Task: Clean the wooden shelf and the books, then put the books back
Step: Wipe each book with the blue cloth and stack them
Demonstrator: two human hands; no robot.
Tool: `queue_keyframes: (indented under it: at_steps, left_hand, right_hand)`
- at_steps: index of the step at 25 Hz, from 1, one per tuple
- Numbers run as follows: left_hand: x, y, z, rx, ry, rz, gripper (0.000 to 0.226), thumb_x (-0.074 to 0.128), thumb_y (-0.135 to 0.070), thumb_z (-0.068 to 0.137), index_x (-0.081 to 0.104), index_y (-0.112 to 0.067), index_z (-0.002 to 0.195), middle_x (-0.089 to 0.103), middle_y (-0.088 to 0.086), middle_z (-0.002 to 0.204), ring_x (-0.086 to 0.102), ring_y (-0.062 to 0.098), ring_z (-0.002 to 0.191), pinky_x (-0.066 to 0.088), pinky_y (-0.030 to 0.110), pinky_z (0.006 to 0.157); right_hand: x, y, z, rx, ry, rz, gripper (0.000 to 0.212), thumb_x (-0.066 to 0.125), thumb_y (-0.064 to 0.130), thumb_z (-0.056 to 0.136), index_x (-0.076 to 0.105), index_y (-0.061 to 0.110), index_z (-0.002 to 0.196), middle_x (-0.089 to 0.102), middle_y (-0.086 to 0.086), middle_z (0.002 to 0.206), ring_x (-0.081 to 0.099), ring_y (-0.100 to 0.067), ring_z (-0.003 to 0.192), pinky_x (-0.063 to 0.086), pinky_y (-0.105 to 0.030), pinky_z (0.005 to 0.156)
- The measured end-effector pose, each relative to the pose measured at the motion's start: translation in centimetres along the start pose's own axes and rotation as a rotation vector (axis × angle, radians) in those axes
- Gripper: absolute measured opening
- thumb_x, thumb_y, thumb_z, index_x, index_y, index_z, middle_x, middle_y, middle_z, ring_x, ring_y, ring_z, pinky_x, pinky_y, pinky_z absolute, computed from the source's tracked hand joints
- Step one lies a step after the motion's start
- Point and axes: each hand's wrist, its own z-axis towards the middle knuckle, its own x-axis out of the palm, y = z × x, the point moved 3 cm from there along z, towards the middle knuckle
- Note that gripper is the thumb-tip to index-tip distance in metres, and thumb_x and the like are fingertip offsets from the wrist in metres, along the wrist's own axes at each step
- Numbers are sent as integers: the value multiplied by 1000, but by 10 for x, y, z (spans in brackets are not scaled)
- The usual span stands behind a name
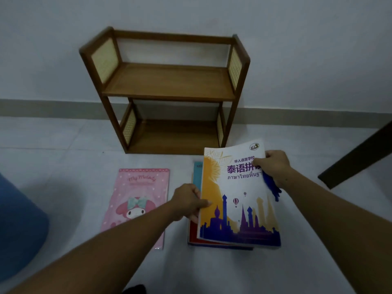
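On the floor (pixel 63 158) by the wall (pixel 297 49): a wooden shelf (pixel 169 81) with two tiers and woven cane side panels stands upright, its back to the wall. The books lie on the tiles just in front of it.

Centre-right is a short stack, w/ the top book (pixel 237 204) uppermost: white cover, yellow sun, purple skyline, Chinese and Thai lettering. Under it a red book (pixel 212 242) shows along the near edge and a teal book (pixel 197 172) peeks out at the far left corner. The top book's near end rests on the stack; its far end is raised and curls up toward the shelf's foot.

My left hand (pixel 188 203) grips the top book's left edge about halfway along, thumb on the cover, fingers tucked beneath. My right hand (pixel 273 166) pinches the far right edge, thumb over the title. A blue cloth (pixel 272 188) hangs from under that same palm, draped down the cover's right margin. So the book is held between both hands, left low, right high.

A pink book (pixel 140 200) w/ a cartoon rabbit lies flat to the left of the stack, apart from it, partly crossed by my left forearm.

At far right a dark slanted board (pixel 360 153); at far left a blue rounded shape (pixel 17 219). Can't tell what either is.
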Motion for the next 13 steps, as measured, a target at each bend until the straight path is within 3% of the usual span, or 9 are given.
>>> queue_keyframes:
  at_steps: [7,13]
  left_hand:
    - [0,30,28,-70,-41,14,29,75,-16,79,47,-9,83,70,19,78,69,26,58,55,30,43]
    - [0,46,32,-94,-33,22,28,75,-15,79,49,-8,85,69,20,74,69,28,59,58,34,47]
  right_hand:
    - [34,-25,31,26,57,-42,16,73,5,79,62,16,76,70,-9,79,70,-27,76,58,-44,79]
    - [46,-38,33,9,81,-60,14,73,5,78,64,13,84,68,-9,83,68,-26,77,57,-41,81]
